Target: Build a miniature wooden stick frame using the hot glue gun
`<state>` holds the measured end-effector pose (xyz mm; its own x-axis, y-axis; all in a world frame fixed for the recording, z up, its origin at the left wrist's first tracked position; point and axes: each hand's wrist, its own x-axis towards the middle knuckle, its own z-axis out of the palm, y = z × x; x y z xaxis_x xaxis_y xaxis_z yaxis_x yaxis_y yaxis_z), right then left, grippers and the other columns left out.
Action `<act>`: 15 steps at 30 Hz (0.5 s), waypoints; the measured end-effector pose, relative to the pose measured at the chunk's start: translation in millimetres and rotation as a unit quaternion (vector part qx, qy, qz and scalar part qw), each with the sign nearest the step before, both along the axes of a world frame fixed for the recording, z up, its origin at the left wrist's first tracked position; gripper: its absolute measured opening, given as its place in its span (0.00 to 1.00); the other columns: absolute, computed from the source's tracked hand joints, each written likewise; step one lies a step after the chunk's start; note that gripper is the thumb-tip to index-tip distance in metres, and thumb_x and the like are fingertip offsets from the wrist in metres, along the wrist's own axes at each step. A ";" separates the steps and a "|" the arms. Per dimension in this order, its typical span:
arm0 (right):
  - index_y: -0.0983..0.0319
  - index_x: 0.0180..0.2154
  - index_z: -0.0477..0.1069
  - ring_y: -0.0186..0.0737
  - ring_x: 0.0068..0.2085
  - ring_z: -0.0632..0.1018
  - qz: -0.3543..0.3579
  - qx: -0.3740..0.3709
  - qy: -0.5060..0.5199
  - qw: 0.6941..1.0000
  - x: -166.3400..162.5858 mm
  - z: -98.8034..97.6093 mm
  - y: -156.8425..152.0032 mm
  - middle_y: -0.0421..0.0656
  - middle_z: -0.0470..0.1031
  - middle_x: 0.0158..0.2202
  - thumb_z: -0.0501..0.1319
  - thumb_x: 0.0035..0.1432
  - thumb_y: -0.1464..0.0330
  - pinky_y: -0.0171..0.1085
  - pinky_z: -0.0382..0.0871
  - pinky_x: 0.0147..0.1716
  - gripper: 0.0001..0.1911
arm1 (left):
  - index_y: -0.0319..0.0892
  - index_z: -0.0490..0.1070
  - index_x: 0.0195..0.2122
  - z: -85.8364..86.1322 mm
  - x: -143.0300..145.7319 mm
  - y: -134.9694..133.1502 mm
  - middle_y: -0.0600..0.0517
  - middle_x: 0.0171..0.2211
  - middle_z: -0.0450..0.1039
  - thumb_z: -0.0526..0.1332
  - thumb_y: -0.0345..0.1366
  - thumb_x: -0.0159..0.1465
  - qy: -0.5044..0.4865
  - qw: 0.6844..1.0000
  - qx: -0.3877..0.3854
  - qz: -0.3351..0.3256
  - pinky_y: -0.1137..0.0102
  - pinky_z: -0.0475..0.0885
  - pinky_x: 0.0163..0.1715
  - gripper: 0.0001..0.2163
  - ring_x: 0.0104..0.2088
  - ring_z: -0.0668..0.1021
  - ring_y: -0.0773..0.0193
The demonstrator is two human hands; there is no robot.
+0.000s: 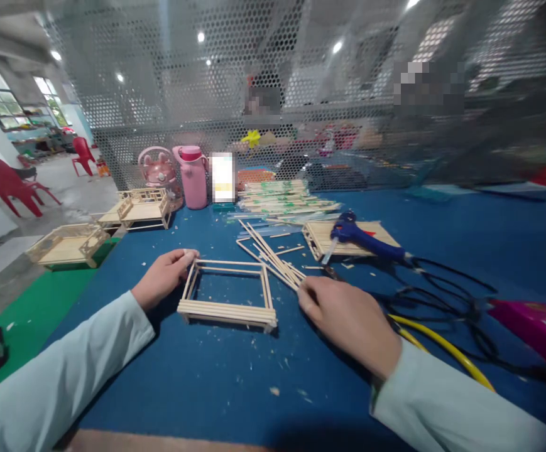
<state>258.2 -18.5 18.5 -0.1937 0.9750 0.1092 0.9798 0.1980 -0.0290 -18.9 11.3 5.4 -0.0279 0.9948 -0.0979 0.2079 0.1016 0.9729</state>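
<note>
A small rectangular frame of thin wooden sticks (228, 311) stands on the blue table, with several sticks laid side by side along its near edge. My left hand (162, 279) pinches its far left corner between thumb and fingers. To the right, my right hand (343, 317) is closed at the near ends of a loose bunch of wooden sticks (273, 256); its fingertips are partly hidden. A blue glue gun (369, 242) rests on a flat wooden stick panel (317, 242) beyond my right hand.
Finished-looking stick models (145, 210) stand at the left. A pink bottle (193, 179) and a bright phone screen (223, 179) sit before a perforated metal screen (159, 81). Packed sticks (282, 196) lie at the back. Black cables (442, 301) and a yellow cable (461, 358) run across the right.
</note>
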 end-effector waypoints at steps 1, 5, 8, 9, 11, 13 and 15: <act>0.60 0.28 0.67 0.45 0.30 0.77 -0.010 0.013 0.030 0.999 2.2 2.1 -0.4 0.45 0.76 0.28 0.48 0.59 0.68 0.37 0.60 0.25 0.12 | 0.36 0.70 0.42 -0.9 0.7 -3.0 0.53 0.27 0.69 0.59 0.45 0.58 -0.011 1.000 0.003 0.008 0.76 0.63 0.23 0.17 0.21 0.67 0.73; 0.58 0.29 0.65 0.40 0.25 0.73 0.076 0.024 0.212 0.974 11.0 13.3 -1.2 0.42 0.73 0.23 0.46 0.60 0.61 0.36 0.64 0.26 0.14 | 0.38 0.66 0.46 -4.8 -3.1 -19.6 0.53 0.31 0.69 0.60 0.43 0.58 0.025 0.997 0.053 0.052 0.77 0.62 0.22 0.18 0.22 0.67 0.73; 0.57 0.28 0.67 0.39 0.26 0.73 0.184 -0.054 0.250 0.949 14.1 15.8 -1.1 0.42 0.73 0.25 0.48 0.60 0.57 0.36 0.66 0.27 0.16 | 0.39 0.63 0.49 -6.2 -8.3 -31.6 0.56 0.25 0.67 0.56 0.42 0.60 0.032 0.998 0.045 0.028 0.78 0.60 0.19 0.18 0.19 0.65 0.74; 0.56 0.28 0.68 0.38 0.27 0.73 0.200 -0.079 0.249 0.944 14.6 14.4 -0.8 0.42 0.73 0.26 0.48 0.60 0.56 0.35 0.67 0.28 0.16 | 0.38 0.62 0.50 -5.6 -9.4 -34.4 0.57 0.23 0.66 0.55 0.41 0.61 0.016 0.999 0.028 0.016 0.78 0.58 0.17 0.18 0.17 0.63 0.74; 0.54 0.29 0.69 0.37 0.27 0.73 0.206 -0.104 0.252 0.940 14.6 8.9 0.2 0.41 0.73 0.26 0.49 0.60 0.56 0.34 0.68 0.28 0.15 | 0.38 0.62 0.49 -3.1 -10.3 -37.8 0.58 0.21 0.65 0.55 0.41 0.61 -0.029 0.999 -0.014 0.001 0.79 0.54 0.14 0.18 0.14 0.61 0.76; 0.52 0.28 0.70 0.36 0.26 0.74 0.205 -0.112 0.259 0.937 12.2 2.0 0.6 0.41 0.73 0.25 0.52 0.59 0.55 0.32 0.68 0.27 0.14 | 0.38 0.62 0.48 0.0 -10.2 -38.3 0.58 0.21 0.66 0.56 0.41 0.60 -0.076 0.996 -0.050 0.003 0.79 0.50 0.12 0.18 0.13 0.59 0.78; 0.51 0.25 0.71 0.35 0.23 0.73 0.161 -0.041 0.294 0.941 6.4 -4.6 -0.8 0.40 0.73 0.22 0.55 0.54 0.50 0.31 0.67 0.23 0.16 | 0.38 0.61 0.49 2.1 -10.2 -37.3 0.58 0.21 0.66 0.59 0.40 0.58 -0.113 0.991 -0.071 0.004 0.80 0.48 0.11 0.19 0.12 0.58 0.78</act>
<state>264.6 -19.3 13.8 -0.4096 0.8863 0.2162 0.6793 0.4545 -0.5762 -29.0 -26.1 7.4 0.0033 0.9702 -0.2422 -0.0154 0.2422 0.9701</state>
